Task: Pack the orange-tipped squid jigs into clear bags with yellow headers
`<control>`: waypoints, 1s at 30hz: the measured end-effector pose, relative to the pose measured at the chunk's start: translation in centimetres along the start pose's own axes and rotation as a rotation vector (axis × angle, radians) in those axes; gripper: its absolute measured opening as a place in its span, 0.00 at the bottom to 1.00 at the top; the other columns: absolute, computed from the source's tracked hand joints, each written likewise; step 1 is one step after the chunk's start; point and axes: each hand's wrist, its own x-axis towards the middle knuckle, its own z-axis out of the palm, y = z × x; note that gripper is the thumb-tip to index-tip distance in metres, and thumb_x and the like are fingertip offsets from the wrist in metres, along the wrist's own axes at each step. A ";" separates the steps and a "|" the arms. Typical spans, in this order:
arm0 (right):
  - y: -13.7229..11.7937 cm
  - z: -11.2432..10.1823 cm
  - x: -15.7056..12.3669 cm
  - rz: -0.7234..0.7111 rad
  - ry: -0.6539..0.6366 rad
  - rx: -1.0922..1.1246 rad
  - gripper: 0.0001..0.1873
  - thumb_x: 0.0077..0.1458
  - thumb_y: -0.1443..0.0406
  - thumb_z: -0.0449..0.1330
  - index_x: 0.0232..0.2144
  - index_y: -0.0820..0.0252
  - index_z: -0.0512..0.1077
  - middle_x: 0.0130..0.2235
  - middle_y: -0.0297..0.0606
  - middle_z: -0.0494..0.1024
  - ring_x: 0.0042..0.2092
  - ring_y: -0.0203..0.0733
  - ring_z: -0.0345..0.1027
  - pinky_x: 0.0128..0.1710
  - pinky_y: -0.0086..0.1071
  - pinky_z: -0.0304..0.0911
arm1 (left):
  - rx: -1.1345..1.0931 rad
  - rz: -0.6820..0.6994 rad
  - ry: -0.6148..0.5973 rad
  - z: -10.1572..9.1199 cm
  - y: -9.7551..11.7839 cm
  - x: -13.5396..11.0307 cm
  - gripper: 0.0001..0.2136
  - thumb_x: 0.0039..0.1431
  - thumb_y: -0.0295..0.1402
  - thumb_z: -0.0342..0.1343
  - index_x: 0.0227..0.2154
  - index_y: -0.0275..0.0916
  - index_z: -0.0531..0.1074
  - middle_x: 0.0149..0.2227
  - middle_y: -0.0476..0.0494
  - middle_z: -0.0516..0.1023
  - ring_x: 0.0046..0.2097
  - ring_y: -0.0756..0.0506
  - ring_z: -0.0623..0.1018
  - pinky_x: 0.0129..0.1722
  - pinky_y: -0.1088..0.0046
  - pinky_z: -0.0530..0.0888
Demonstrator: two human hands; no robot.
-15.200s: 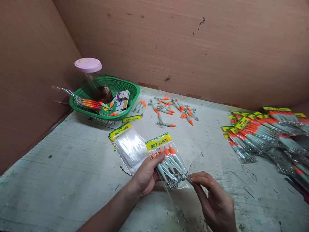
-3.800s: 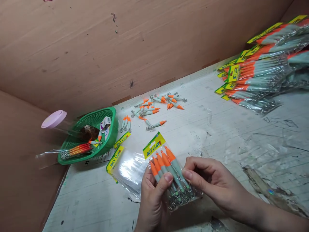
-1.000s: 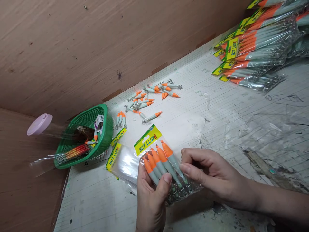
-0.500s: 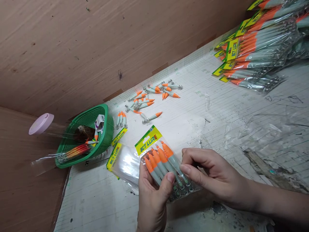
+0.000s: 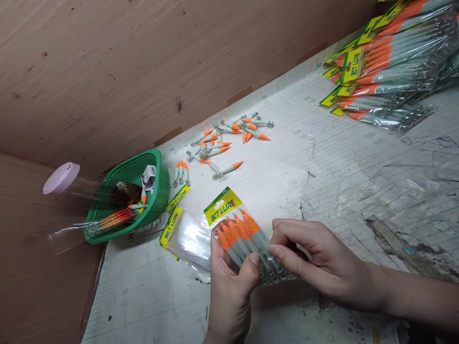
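Note:
Both my hands hold a clear lure packet [image 5: 234,227] with a yellow "BCT LURE" header, filled with several orange-and-pale-green squid jigs. My left hand [image 5: 229,284] grips it from below, thumb pressed across the jigs. My right hand [image 5: 315,260] pinches the packet's right side near the hooks. Under the packet's left edge lies a stack of empty bags [image 5: 184,236] with yellow headers.
A green basket [image 5: 159,169] at the left holds odds and ends and a clear jar with a pink lid [image 5: 60,177]. Loose jigs [image 5: 229,136] lie near the brown wall. A heap of filled packets [image 5: 387,71] sits at the top right. Crumpled clear film [image 5: 401,191] covers the right side.
The view has shifted a little. My left thumb has slid slightly down the jigs; both hands keep hold of the packet.

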 end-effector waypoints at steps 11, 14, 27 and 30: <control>0.1 -0.1 0.2 0.122 0.007 0.112 0.15 0.61 0.62 0.50 0.22 0.59 0.61 0.23 0.29 0.59 0.24 0.31 0.52 0.23 0.27 0.51 | -0.005 -0.013 0.031 0.1 0.3 0.0 0.29 0.47 0.34 0.62 0.53 0.41 0.60 0.45 0.41 0.75 0.42 0.43 0.76 0.43 0.67 0.73; 0.1 -0.1 0.2 0.132 0.016 0.122 0.15 0.61 0.62 0.50 0.22 0.59 0.60 0.23 0.29 0.59 0.24 0.31 0.52 0.24 0.27 0.51 | -0.028 -0.011 0.043 0.3 0.3 -0.1 0.29 0.47 0.32 0.62 0.53 0.41 0.60 0.45 0.40 0.75 0.43 0.43 0.76 0.44 0.67 0.72; 2.4 -1.9 1.4 0.155 0.175 0.255 0.18 0.59 0.54 0.52 0.23 0.59 0.58 0.24 0.27 0.53 0.26 0.32 0.46 0.25 0.27 0.47 | -0.161 -0.043 0.067 0.3 0.8 1.5 0.17 0.46 0.37 0.64 0.39 0.36 0.73 0.37 0.40 0.79 0.37 0.44 0.78 0.38 0.71 0.73; 2.2 -1.8 1.4 0.156 0.170 0.254 0.19 0.58 0.52 0.53 0.23 0.58 0.58 0.23 0.27 0.53 0.25 0.31 0.45 0.24 0.27 0.46 | -0.162 0.013 0.063 0.1 0.7 1.7 0.19 0.41 0.38 0.67 0.37 0.35 0.74 0.34 0.40 0.79 0.35 0.44 0.78 0.35 0.71 0.73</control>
